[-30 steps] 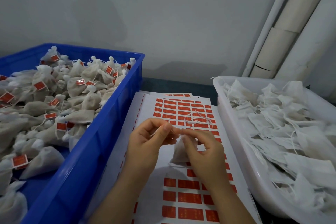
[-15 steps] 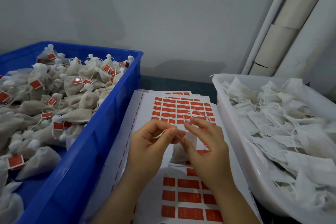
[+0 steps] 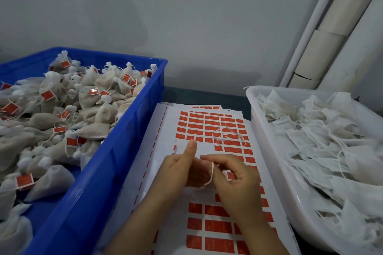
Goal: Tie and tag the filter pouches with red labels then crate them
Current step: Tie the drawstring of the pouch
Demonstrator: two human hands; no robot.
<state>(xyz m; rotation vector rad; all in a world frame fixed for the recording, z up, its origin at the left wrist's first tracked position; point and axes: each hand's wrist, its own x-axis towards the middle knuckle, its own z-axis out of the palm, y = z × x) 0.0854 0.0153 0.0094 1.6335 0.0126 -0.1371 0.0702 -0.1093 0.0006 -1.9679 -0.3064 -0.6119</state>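
Only the person's hands and lower arms can be seen. The left hand (image 3: 176,170) and the right hand (image 3: 236,182) are bare. The left arm (image 3: 141,223) and the right arm (image 3: 263,234) are bare too, right down to the bottom edge of the picture. The arms are thin and smooth. The fingers are slim. The left thumb (image 3: 191,148) is round at the tip. The hands look a bit blurry, so nails and small marks cannot be told.
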